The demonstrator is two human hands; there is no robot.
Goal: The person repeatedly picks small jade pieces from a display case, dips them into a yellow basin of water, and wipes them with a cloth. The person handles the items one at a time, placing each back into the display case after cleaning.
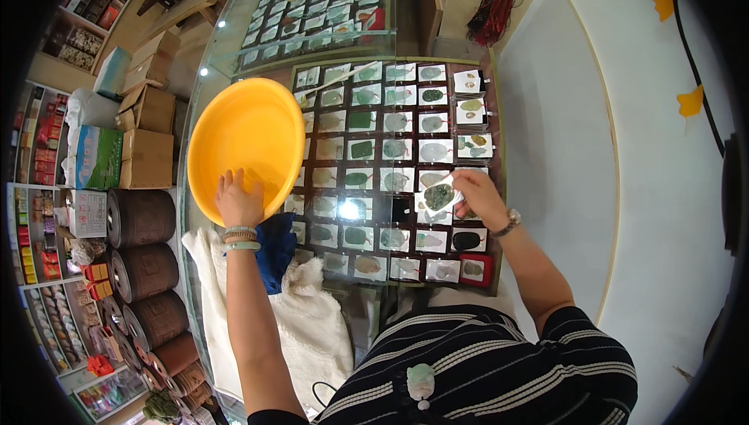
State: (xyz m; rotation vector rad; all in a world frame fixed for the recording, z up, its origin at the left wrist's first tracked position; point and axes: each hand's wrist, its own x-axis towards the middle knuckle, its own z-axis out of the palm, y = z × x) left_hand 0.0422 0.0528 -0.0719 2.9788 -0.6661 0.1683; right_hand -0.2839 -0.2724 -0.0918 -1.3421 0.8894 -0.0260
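Note:
In my right hand (pixel 481 194) is a white card with a dark green carved stone pendant (pixel 439 196) on it, pinched at its edge above the display tray. To its left, one compartment shows a bare black box (pixel 401 210) among the carded stones. My left hand (pixel 239 198) reaches over the near rim of a yellow plastic basin (pixel 248 132), fingers apart and nothing visible between them. Whether its fingertips touch the basin floor I cannot tell. The tray of carded pendants (pixel 360 147) has rows of green, grey and black pieces, partly under glass.
A white fleece cloth (pixel 304 314) and a dark blue cloth (pixel 275 252) lie on the glass counter near me. A thin pale stick (pixel 339 78) crosses the tray's far end. Beyond stands a glass case of pendants (pixel 322 3). Cardboard boxes (pixel 147 158) and brown drums (pixel 143 273) line the left.

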